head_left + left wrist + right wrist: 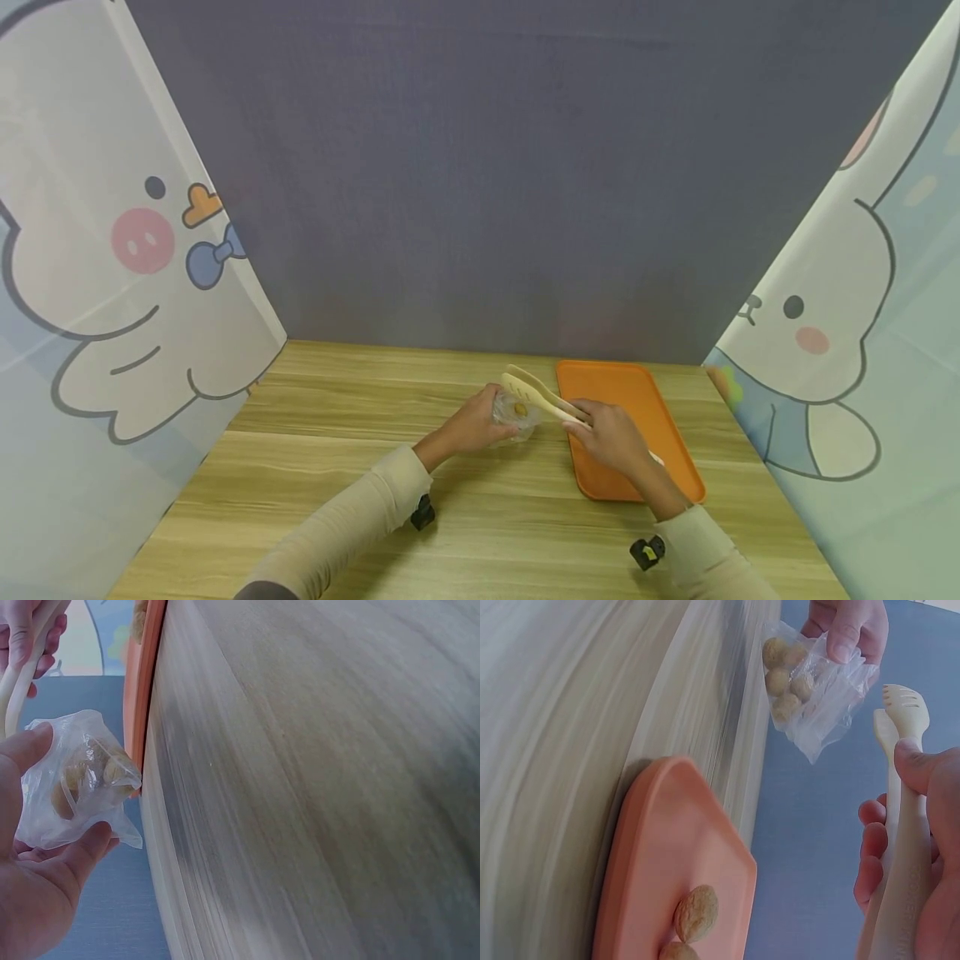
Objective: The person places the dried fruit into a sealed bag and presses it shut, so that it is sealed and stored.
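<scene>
My left hand (474, 421) holds a clear plastic bag (79, 780) between thumb and fingers, above the table. Several round, brown, walnut-like nuts (785, 679) sit inside the bag. In my right hand (617, 435) is a pair of cream tongs (904, 825), gripped round the arms. The slotted head of the tongs (522, 385) hangs just over the bag in the head view, apart from it in the right wrist view, with nothing between its tips. Two more nuts (697, 913) lie on the orange tray (615, 387), under and beside my right hand.
The wooden table (360, 392) runs back to a dark grey panel (487, 208). Cartoon-printed sheets, one on the left (97, 333) and one on the right (840, 350), flank it. Black wrist cameras hang below both forearms.
</scene>
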`<state>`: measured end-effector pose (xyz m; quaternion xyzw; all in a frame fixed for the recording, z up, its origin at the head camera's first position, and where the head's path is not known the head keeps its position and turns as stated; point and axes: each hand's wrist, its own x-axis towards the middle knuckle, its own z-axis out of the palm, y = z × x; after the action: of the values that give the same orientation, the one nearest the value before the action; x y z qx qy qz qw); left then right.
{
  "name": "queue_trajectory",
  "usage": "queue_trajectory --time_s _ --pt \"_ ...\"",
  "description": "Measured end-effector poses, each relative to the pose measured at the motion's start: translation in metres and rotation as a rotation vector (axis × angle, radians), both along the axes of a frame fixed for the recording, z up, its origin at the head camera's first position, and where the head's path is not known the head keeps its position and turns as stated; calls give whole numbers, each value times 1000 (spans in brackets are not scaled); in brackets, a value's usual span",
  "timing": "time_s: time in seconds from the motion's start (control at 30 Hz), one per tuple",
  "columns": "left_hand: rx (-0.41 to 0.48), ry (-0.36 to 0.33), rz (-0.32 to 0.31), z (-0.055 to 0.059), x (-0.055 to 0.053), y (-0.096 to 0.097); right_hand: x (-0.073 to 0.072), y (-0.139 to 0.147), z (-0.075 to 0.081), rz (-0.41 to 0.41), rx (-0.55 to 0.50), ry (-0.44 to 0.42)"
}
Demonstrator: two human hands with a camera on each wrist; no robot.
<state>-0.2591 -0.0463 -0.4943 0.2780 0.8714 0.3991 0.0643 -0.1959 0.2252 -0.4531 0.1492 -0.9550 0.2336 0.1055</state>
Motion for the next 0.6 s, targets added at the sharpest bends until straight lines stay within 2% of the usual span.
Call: queue_trajectory --time_s 0.37,0.6 --pt "-12 21 2 1 0 0 1 15 -5 -23 6 32" --pt "-3 30 1 1 -1 0 4 25 -6 -38 -15 -11"
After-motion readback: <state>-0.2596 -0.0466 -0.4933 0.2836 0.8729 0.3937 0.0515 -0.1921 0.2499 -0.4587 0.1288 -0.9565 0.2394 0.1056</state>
